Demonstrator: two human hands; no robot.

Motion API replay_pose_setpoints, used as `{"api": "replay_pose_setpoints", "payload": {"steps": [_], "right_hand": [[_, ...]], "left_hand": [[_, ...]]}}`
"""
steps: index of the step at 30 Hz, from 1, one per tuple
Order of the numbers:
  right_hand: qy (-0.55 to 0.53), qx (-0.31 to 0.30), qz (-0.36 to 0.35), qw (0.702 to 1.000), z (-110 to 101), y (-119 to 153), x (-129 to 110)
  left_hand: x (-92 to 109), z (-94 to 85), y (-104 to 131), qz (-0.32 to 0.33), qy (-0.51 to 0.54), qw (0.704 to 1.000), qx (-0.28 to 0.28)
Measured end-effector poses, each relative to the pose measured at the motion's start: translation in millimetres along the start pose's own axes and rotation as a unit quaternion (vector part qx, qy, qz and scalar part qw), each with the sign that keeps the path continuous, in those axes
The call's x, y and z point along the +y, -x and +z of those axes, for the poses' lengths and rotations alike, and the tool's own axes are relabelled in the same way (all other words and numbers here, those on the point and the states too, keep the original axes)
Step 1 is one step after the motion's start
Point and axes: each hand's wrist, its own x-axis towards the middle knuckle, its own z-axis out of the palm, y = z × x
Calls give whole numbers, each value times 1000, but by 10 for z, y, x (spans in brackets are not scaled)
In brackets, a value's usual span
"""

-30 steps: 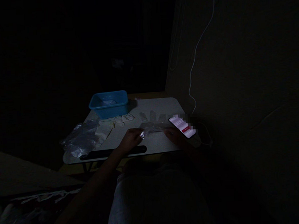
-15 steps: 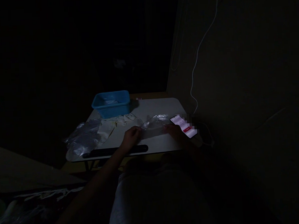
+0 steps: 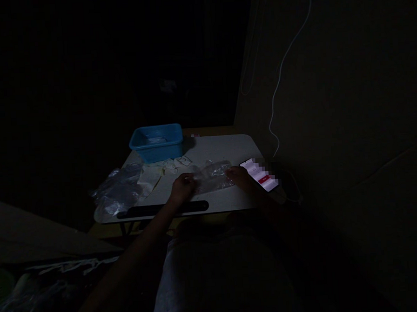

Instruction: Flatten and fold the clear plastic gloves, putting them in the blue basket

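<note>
The table (image 3: 225, 146) is the biggest thing clearly lit, pale-topped, its near edge toward the person. A blue basin (image 3: 162, 153) stands at its far left corner, with something pale inside, too dim to name; judging by that, a little may be put by already. A rumpled heap of clear plastic (image 3: 117, 191) spreads over the near left corner and seems untouched, so plenty could be left. Pale crumpled sheets (image 3: 148, 177) lie between heap and basin, reaching toward the middle. Inward from the near edge, about midway between the left and right edges or a little right of that, is the clear piece (image 3: 215, 178) being worked on, creased and glinting; handling it looks under way rather than finished, since both hands are on it and it is not flat. A lit phone (image 3: 256, 174), partly blurred out, lies by the right edge, just beside the right hand. The left hand (image 3: 182, 187) has its fingers closed at the clear piece's left end, and the right hand (image 3: 239, 176) appears to pinch its right end, so the piece spans the gap between them; whether its underside touches the tabletop I cannot tell.
</note>
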Motion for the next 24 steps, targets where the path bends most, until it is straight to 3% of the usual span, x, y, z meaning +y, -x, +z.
{"api": "replay_pose_setpoints", "payload": {"steps": [3,9,20,24], "right_hand": [[-32,-20,54,998,10,-42,-22],[-54,-5,55,997,-34,-82,23],[-25,20,104,994,-23,-49,48],[-26,37,116,992,14,-49,94]], "left_hand": [[-31,-2,-33,30,-61,998,15],[-52,1,-45,58,-160,984,47],[-6,21,-61,28,-149,987,46],[83,-1,3,99,-224,962,123]]}}
